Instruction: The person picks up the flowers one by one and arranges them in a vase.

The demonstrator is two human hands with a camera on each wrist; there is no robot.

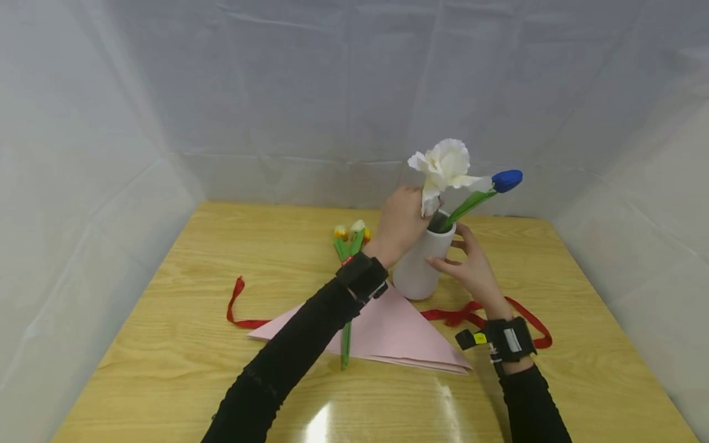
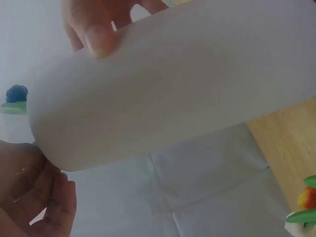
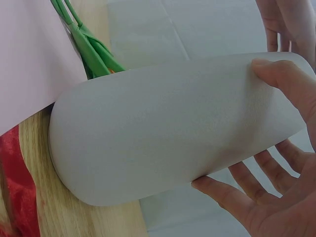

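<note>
A white vase (image 1: 416,271) stands on the wooden table (image 1: 183,289), with a white flower (image 1: 445,165) and a blue tulip (image 1: 506,180) in its mouth. My left hand (image 1: 414,216) is at the vase's rim and grips the white flower just under its bloom. My right hand (image 1: 451,253) holds the vase from the right, thumb in front and fingers behind. The vase (image 2: 173,89) fills the left wrist view, with the blue tulip (image 2: 16,94) at its left. In the right wrist view my thumb and fingers (image 3: 247,192) wrap the vase (image 3: 168,133).
A folded pink paper (image 1: 393,335) lies in front of the vase, over a red ribbon (image 1: 238,307) that runs left and right. Several tulips (image 1: 351,234) lie across the paper with their stems toward me. White cloth walls (image 1: 83,154) enclose the table on three sides.
</note>
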